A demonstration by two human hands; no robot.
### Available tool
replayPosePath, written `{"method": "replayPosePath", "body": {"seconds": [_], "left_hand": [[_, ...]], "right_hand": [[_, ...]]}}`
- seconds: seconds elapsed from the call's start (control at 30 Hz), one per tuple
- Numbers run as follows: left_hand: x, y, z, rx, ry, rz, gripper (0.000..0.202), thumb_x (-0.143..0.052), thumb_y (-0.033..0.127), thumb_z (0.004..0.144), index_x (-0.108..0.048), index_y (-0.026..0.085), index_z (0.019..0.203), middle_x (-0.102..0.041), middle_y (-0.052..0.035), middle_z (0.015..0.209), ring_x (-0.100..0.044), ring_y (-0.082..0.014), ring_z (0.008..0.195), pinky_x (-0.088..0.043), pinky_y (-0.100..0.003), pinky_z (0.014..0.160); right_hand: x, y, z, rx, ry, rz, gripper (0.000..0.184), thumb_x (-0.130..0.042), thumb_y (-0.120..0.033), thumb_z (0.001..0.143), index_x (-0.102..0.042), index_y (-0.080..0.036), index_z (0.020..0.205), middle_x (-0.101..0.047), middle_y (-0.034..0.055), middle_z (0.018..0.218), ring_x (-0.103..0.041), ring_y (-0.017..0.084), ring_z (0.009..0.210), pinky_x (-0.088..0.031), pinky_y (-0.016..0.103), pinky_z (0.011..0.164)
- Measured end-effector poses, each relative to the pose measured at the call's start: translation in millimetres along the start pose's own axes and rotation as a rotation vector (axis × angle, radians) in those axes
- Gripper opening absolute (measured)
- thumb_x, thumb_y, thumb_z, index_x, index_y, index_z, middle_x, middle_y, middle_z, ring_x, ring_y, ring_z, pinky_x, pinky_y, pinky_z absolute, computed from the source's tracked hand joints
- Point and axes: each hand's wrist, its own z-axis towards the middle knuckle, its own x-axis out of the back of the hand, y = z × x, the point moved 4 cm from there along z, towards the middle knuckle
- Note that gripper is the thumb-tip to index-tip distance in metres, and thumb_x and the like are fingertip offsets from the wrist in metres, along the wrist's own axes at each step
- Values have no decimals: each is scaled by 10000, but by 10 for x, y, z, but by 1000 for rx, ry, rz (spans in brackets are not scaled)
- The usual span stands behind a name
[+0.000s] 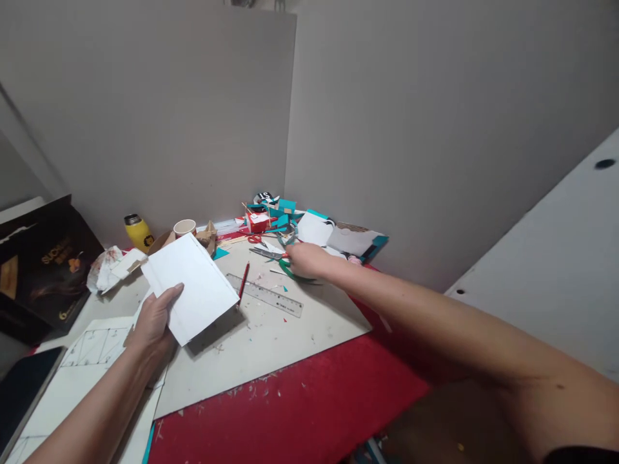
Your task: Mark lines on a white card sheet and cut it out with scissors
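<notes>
My left hand (153,322) grips a folded white card piece (193,290), with the thumb lying on its face and the fingers hidden beneath. The piece is held tilted above the white board (251,361). At the far side of the board my right hand (307,259) is closed at the handles of scissors (267,254), whose dark blades point left. Its fingertips are partly hidden. Green-handled scissors (289,270) lie right under that hand. A clear ruler (271,299) and a dark red pencil (244,280) rest between the two hands.
Coloured card scraps and sticks (271,216) are heaped in the corner against grey partitions. A yellow bottle (138,233), a paper cup (185,227) and a black box (43,270) stand left. Drawn sheets (94,348) lie beside a dark tablet-like object (29,393).
</notes>
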Motion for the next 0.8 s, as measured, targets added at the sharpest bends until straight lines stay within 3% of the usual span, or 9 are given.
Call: {"method": "replayPosePath", "body": {"seconds": [0.1, 0.2, 0.47, 0.63, 0.8], "left_hand": [[-11, -6, 17, -19, -19, -14, 253, -750, 82, 700, -722, 119, 948, -789, -87, 889, -744, -227, 733, -624, -309, 714], [-12, 8, 19, -52, -16, -28, 228, -746, 90, 714, -728, 127, 938, -790, -81, 904, -743, -222, 788, -614, -287, 746], [-27, 26, -39, -68, -44, -45, 222, -746, 133, 726, -725, 104, 945, -790, -114, 855, -749, -266, 779, -622, -350, 731], [-21, 2, -28, -45, -59, -57, 278, -764, 165, 712, -716, 112, 980, -789, -128, 872, -749, -285, 801, -620, -381, 741], [-19, -12, -36, -33, -76, -56, 280, -755, 176, 729, -712, 123, 1000, -786, -132, 917, -749, -277, 805, -619, -378, 740]], "right_hand": [[-54, 152, 13, -49, -121, -78, 314, -601, -307, 943, -583, -148, 1213, -602, 110, 1221, -630, 231, 1013, -544, 422, 847], [-111, 136, 52, -55, -182, -123, 319, -604, -307, 941, -583, -144, 1215, -600, 114, 1225, -628, 234, 1020, -541, 425, 853], [-81, 102, 181, -93, -175, -104, 314, -597, -308, 945, -579, -159, 1220, -600, 101, 1226, -627, 234, 1022, -542, 433, 851], [-41, 199, 196, -80, -82, 139, 305, -589, -310, 950, -580, -170, 1220, -599, 94, 1232, -626, 233, 1024, -541, 435, 853], [-54, 135, 105, -61, 16, 582, 314, -597, -313, 944, -581, -158, 1216, -607, 84, 1214, -632, 241, 1011, -547, 433, 838]]}}
